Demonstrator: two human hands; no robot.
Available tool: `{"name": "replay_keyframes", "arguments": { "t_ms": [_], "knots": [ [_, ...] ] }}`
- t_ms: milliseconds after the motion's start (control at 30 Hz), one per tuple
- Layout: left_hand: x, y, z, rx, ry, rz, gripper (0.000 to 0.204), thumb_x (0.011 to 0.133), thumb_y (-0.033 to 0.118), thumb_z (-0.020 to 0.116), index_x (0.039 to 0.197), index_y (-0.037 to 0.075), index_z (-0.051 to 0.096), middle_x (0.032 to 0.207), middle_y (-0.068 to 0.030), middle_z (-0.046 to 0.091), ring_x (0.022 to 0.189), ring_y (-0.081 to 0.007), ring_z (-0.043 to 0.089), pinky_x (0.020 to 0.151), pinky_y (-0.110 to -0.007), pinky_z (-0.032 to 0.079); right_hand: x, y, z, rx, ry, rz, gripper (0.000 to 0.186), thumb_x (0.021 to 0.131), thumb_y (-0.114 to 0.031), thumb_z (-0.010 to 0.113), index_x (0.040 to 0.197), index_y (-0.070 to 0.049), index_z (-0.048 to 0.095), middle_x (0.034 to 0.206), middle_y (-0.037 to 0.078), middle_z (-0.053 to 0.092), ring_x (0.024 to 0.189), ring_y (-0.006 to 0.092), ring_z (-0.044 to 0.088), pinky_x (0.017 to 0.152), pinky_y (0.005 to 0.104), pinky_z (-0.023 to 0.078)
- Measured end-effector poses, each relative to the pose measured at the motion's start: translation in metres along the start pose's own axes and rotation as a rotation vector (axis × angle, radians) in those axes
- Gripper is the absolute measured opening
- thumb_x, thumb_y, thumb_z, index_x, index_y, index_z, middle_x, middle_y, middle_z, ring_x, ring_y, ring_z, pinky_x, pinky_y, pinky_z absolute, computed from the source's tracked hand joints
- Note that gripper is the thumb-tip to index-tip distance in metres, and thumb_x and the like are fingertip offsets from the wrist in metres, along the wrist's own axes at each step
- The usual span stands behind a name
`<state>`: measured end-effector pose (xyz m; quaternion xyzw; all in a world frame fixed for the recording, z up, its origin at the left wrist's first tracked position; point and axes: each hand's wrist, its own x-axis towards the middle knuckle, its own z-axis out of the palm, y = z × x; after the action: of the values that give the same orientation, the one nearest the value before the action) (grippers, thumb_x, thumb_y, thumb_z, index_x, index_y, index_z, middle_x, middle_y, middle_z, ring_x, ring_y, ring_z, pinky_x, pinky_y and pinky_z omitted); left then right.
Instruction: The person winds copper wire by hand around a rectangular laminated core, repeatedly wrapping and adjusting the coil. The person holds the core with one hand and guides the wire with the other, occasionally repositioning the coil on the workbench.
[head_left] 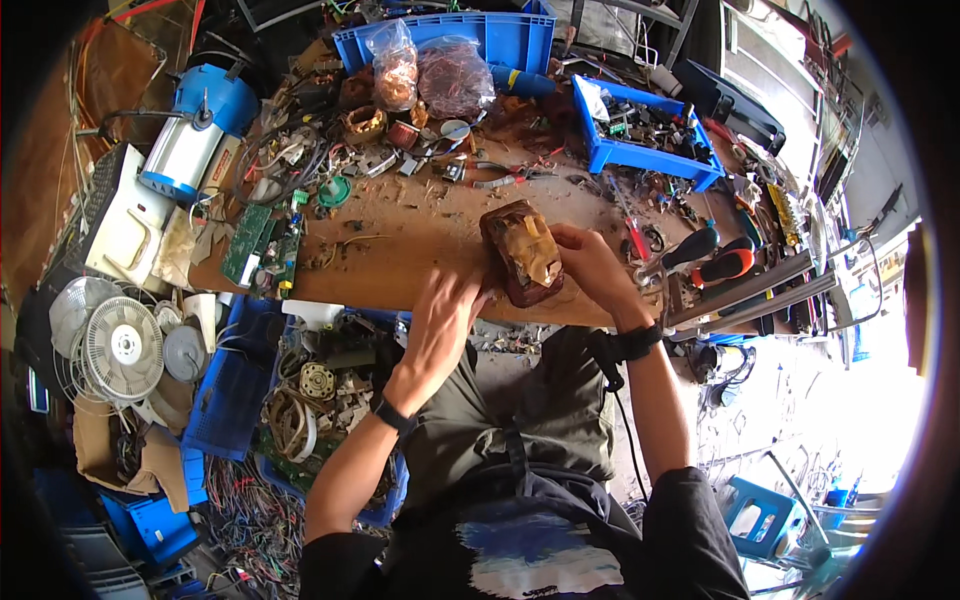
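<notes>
Reddish-brown block [516, 258], roughly brick-shaped, sits near the centre of the frame, above the front part of the wooden table [370, 255]; from my camera I cannot tell whether it rests on the wood or is held just over it. I see its long side running from upper left to lower right, with rounded corners and a dark, rust-coloured rim. Crumpled tan paper [535, 245] covers much of its upper face, creased and ragged along the edges, lighter than the glossy-looking brown around it. On its right, I have the right hand [596, 268] with fingers bent and tips at the block's upper right edge; how firmly they pinch it, I cannot tell. On its left, the left hand [442, 312] is palm down, fingers loosely extended and nothing visible in its grasp; its thumb side is close beside the block, and I cannot make out contact. Above the block in my view lie red-handled pliers [500, 182], and a blue tray [640, 158] of small parts stands at the upper right.
</notes>
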<state>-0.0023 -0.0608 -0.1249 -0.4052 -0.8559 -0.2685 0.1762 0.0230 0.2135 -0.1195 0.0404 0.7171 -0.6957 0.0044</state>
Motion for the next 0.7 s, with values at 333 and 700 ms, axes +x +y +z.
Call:
{"name": "replay_keyframes", "arguments": {
  "t_ms": [333,700],
  "knots": [
    [0.046,0.008,0.019,-0.410,0.003,-0.187,0.028,0.084,-0.003,0.072,0.112,-0.002,0.076,0.115,-0.0197,0.069,0.098,-0.0394,0.070,0.083,-0.046,0.058,0.000,-0.010,0.002,0.072,0.061,0.055,0.030,0.104,-0.008,0.068,0.132,0.003,0.067,0.115,0.009,0.075,0.103,0.0137,0.071,0.089,0.0283,0.058],
    [0.030,0.011,0.014,-0.581,0.202,-0.173,0.016,0.092,-0.002,0.069,0.106,-0.001,0.078,0.094,-0.0168,0.073,0.085,-0.0350,0.073,0.074,-0.040,0.057,-0.004,-0.004,0.003,0.072,0.094,0.053,0.027,0.104,-0.003,0.065,0.130,0.001,0.063,0.124,0.013,0.071,0.103,0.0152,0.071,0.089,0.0292,0.058]
  ]
}}
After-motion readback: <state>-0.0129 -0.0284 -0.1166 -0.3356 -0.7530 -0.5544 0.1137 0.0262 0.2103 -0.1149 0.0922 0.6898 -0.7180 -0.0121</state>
